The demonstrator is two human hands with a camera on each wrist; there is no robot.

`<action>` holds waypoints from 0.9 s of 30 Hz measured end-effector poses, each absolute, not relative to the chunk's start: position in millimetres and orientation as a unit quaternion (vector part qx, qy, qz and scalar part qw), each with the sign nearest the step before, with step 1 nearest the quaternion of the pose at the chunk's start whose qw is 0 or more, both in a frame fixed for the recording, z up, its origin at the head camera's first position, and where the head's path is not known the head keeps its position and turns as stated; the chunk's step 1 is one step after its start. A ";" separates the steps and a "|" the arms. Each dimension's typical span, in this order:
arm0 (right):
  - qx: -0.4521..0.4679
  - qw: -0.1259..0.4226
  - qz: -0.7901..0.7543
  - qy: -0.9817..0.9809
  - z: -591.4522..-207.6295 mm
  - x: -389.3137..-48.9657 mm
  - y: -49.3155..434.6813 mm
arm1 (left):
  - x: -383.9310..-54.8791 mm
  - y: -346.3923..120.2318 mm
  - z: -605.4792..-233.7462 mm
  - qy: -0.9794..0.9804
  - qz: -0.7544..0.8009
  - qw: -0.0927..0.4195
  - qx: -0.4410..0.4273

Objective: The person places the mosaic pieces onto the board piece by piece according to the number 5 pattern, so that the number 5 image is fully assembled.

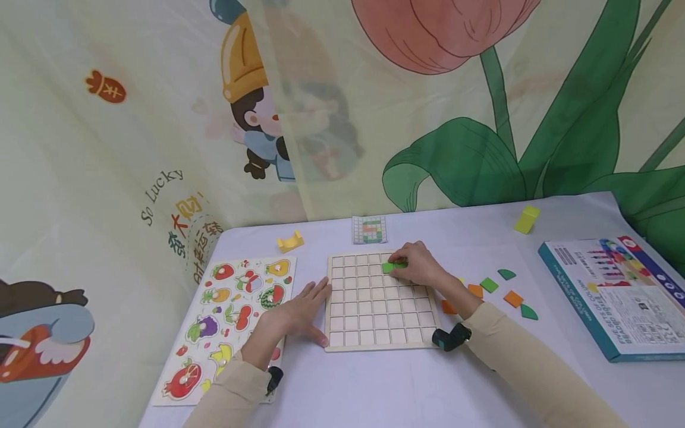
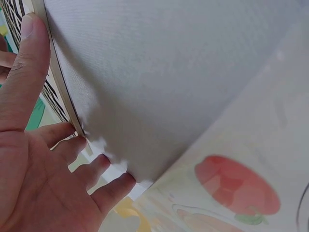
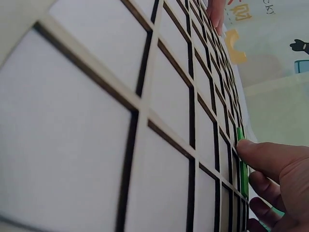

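A wooden grid board [image 1: 374, 321] lies flat in the middle of the table. Along its left edge rests my left hand [image 1: 297, 315], fingers spread; in the left wrist view, the thumb [image 2: 36, 58] and fingertips touch the board's rim. Near the board's far side my right hand [image 1: 420, 266] pinches a green square tile [image 1: 400, 264] between thumb and fingers. Another green tile [image 1: 387, 268] lies just left of it on the grid. In the right wrist view, the thumb is at the green tile [image 3: 244, 179], and the other fingers are partly hidden.
Right of the board lie loose orange tiles [image 1: 512, 298], a green square [image 1: 489, 285] and green quarter-round pieces [image 1: 528, 312]. A fruit puzzle board [image 1: 214, 327] is at left, a box [image 1: 615, 303] at right. Behind stand a pattern card [image 1: 369, 230], yellow arch [image 1: 291, 241] and yellow-green blocks [image 1: 527, 220].
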State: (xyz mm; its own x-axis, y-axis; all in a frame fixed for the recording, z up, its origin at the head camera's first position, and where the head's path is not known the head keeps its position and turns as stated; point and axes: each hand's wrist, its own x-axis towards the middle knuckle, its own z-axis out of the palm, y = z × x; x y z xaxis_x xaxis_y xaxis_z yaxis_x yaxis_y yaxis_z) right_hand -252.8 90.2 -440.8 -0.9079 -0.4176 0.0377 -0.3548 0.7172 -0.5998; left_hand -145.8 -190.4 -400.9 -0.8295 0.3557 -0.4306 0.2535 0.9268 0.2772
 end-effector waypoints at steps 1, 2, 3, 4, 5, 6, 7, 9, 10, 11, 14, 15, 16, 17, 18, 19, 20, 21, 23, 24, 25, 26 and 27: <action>-0.209 0.051 -0.309 0.926 -440.6 -252.5 91.3 | -145.9 -190.4 -401.5 0.951 0.105 0.244 0.159; -0.209 0.053 -0.307 0.927 -440.4 -252.2 92.7 | -146.0 -190.4 -402.1 0.951 0.105 0.245 0.158; -0.204 0.058 -0.309 0.927 -439.5 -251.8 94.3 | -146.1 -190.3 -402.5 0.951 0.105 0.245 0.157; -0.199 0.063 -0.311 0.927 -438.6 -251.4 96.4 | -146.1 -190.2 -402.6 0.951 0.105 0.245 0.157; -0.194 0.068 -0.314 0.927 -437.1 -250.8 99.2 | -146.3 -190.1 -402.8 0.951 0.106 0.245 0.157; -0.192 0.071 -0.315 0.927 -436.1 -250.9 102.9 | -146.3 -189.9 -402.6 0.951 0.106 0.244 0.156; -0.188 0.075 -0.318 0.926 -434.9 -250.9 107.2 | -146.3 -189.8 -402.5 0.952 0.105 0.244 0.155; -0.180 0.079 -0.321 0.926 -431.6 -250.7 118.5 | -146.3 -189.3 -401.6 0.952 0.104 0.244 0.154; -0.179 0.078 -0.321 0.927 -430.3 -250.5 125.9 | -146.1 -189.1 -401.0 0.952 0.105 0.245 0.152; -0.176 0.077 -0.319 0.928 -428.4 -250.3 134.4 | -145.9 -188.8 -400.1 0.952 0.105 0.245 0.151; -0.160 0.078 -0.309 0.934 -423.5 -248.2 166.2 | -146.0 -188.0 -398.8 0.952 0.105 0.246 0.151; -0.153 0.078 -0.308 0.936 -422.5 -247.2 178.6 | -146.1 -187.8 -398.1 0.951 0.107 0.247 0.151; -0.146 0.080 -0.305 0.938 -421.8 -246.3 190.7 | -146.2 -187.8 -397.8 0.951 0.108 0.247 0.151; -0.137 0.081 -0.299 0.941 -421.6 -245.1 202.9 | -146.3 -187.8 -397.2 0.951 0.107 0.246 0.152; -0.130 0.083 -0.295 0.943 -421.9 -243.7 214.7 | -146.5 -188.2 -397.2 0.951 0.108 0.247 0.153; -0.125 0.086 -0.292 0.944 -422.3 -242.0 226.0 | -146.7 -188.4 -396.8 0.951 0.108 0.247 0.154; -0.117 0.088 -0.290 0.946 -422.6 -239.7 236.1 | -146.6 -188.4 -396.5 0.950 0.109 0.247 0.155; -0.111 0.093 -0.288 0.947 -423.2 -236.9 245.4 | -146.6 -188.4 -395.9 0.950 0.111 0.247 0.155; -0.103 0.103 -0.283 0.948 -423.9 -230.8 260.7 | -146.5 -188.4 -395.6 0.950 0.111 0.248 0.155; -0.103 0.108 -0.282 0.948 -424.4 -227.7 266.7 | -146.8 -188.6 -396.1 0.949 0.113 0.248 0.155; -0.104 0.112 -0.281 0.948 -425.0 -224.6 271.6 | -146.9 -188.7 -396.5 0.949 0.113 0.249 0.155; -0.107 0.115 -0.280 0.947 -426.0 -221.9 275.6 | -146.9 -188.8 -397.0 0.949 0.115 0.248 0.156; -0.112 0.117 -0.279 0.946 -427.0 -219.5 278.8 | -147.1 -188.9 -397.5 0.949 0.114 0.248 0.156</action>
State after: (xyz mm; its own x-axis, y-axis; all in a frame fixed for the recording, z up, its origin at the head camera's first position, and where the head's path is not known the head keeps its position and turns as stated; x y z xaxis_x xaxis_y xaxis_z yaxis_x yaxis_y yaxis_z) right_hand -219.5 278.8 -427.0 -0.9472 -0.2781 -0.1597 -0.1469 0.8190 -0.5547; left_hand -147.1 -188.9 -397.5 -0.8287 0.3522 -0.4349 0.2393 0.9255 0.2936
